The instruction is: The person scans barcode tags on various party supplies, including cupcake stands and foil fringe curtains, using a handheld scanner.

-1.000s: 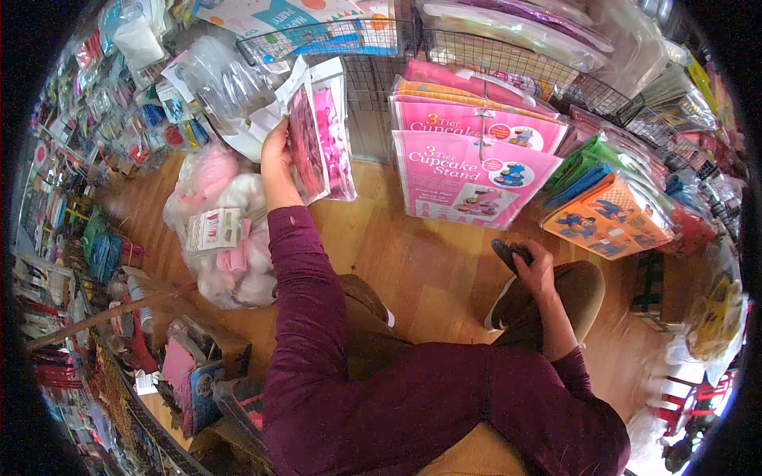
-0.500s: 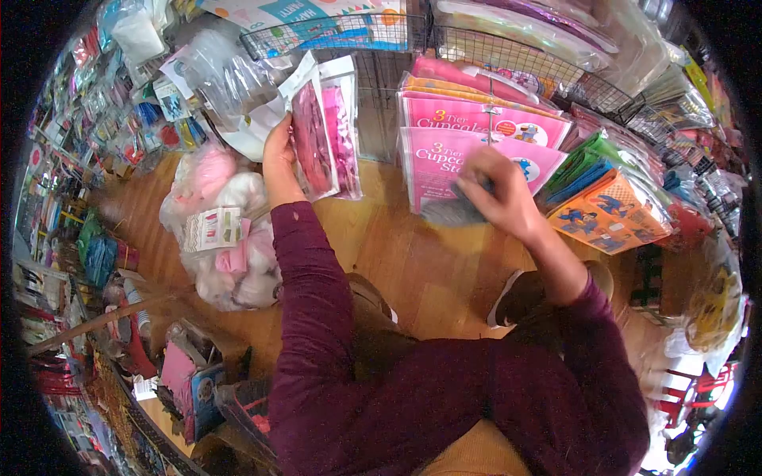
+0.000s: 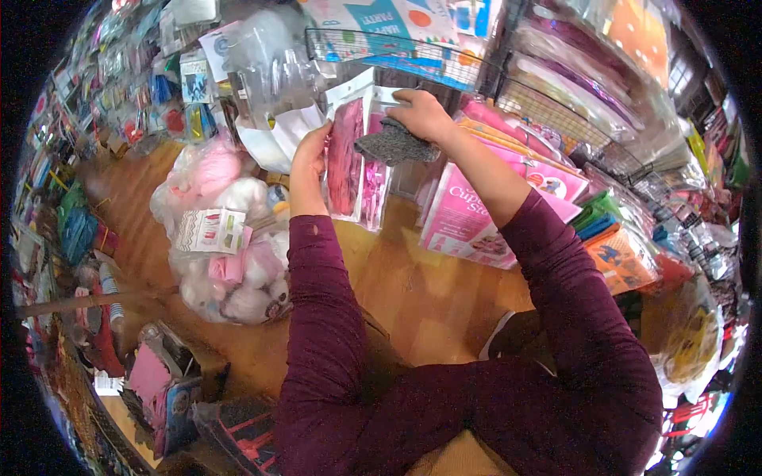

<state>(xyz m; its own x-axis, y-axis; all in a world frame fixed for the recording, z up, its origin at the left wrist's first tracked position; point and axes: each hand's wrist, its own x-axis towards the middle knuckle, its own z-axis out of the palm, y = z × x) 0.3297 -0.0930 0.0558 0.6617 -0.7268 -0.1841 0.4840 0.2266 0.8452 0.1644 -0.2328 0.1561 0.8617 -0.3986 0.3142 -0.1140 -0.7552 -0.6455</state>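
Observation:
My left hand [image 3: 311,159] is closed on the left edge of clear packets with pink contents [image 3: 346,159], which hang at the upper middle. Against the right side of these packets is a grey cloth [image 3: 395,144], gripped by my right hand [image 3: 422,117]. The cloth covers part of the rear packet. Just right of my right hand hang pink cupcake stand packs [image 3: 468,214], partly behind my right forearm. White sheets [image 3: 274,143] lie close to the left of my left hand.
A clear bag of pink and white balls [image 3: 238,262] rests on the wooden floor [image 3: 397,278] at the left. Wire baskets [image 3: 381,49] run along the top. Orange and green packs [image 3: 623,258] hang at the right. Crowded goods line both sides.
My right hand has moved left with the grey cloth, from the cupcake stand packs to the clear packets. The view has shifted, and my left hand still holds the packets.

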